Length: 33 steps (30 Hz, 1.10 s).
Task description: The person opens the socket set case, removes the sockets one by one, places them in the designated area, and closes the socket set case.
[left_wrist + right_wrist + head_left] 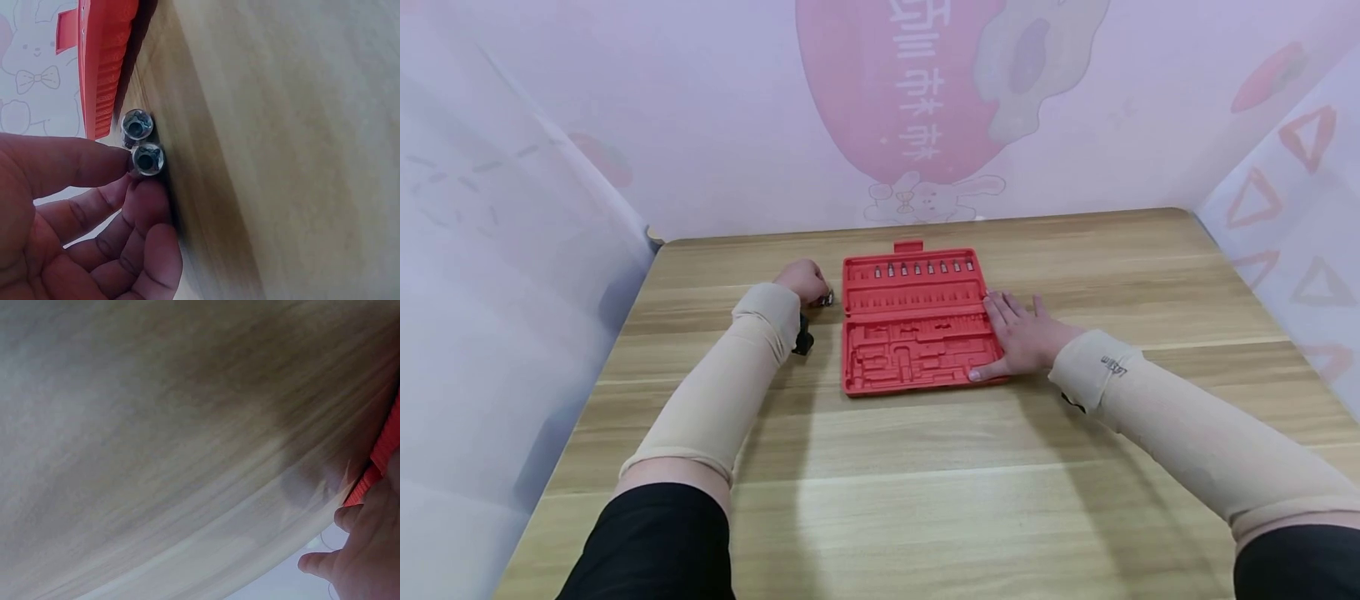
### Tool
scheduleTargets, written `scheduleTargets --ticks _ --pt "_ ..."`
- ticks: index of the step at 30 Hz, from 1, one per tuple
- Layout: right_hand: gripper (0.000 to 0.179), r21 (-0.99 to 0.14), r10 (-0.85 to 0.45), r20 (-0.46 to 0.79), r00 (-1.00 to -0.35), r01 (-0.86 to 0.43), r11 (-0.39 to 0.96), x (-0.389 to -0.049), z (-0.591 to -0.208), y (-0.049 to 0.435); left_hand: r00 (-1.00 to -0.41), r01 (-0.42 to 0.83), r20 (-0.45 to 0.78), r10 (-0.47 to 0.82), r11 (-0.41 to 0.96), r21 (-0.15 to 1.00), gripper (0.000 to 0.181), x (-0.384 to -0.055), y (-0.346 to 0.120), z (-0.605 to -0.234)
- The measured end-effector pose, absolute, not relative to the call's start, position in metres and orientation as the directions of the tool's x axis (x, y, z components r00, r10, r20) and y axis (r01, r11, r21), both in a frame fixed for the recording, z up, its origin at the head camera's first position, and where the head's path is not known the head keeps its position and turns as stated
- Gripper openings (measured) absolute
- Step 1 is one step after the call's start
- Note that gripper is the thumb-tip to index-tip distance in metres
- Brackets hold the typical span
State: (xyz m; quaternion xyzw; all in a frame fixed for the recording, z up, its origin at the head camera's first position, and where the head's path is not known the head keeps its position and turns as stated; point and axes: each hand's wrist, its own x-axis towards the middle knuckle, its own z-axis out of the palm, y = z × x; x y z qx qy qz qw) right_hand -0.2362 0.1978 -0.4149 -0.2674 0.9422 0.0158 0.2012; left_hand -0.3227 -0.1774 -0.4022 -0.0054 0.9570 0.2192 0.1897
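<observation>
An open red plastic socket case [880, 385] lies flat on the table, its lower half showing bare moulded slots. Along its far half stands a row of small metal sockets [917, 268]. Just left of the case, my left hand [803, 280] pinches a short silver socket [148, 160] between thumb and fingers, close over the wood. A second silver socket [137, 125] sits right beside the held one in the left wrist view. My right hand [1026, 333] rests with spread fingers on the case's right edge, thumb at its near right corner.
The wood-grain table [910, 483] runs to a back edge below a printed pink and white wall [737, 125]. Pale printed sheets [497, 292] also flank the left and right sides. A red latch tab [908, 246] sticks out from the case's far side.
</observation>
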Motion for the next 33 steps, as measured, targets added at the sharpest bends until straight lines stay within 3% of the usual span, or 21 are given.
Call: scheduleTargets --ticks 17,22,33 --pt "0.135 -0.095 -0.497 -0.399 -0.770 -0.504 0.858 -0.238 -0.416 0.200 -0.932 -0.130 -0.359 0.051 0.878 0.461 0.021 -0.321 -0.178 -0.401" --pt "0.138 -0.101 -0.507 -0.390 -0.769 -0.512 0.853 -0.241 -0.419 0.200 -0.947 -0.109 -0.315 0.055 0.871 0.479 0.027 -0.327 -0.181 -0.399" --pt "0.133 -0.103 -0.493 -0.404 -0.771 -0.497 0.862 -0.236 -0.413 0.198 -0.945 -0.100 -0.307 0.115 0.790 0.605 0.032 -0.347 -0.152 -0.379"
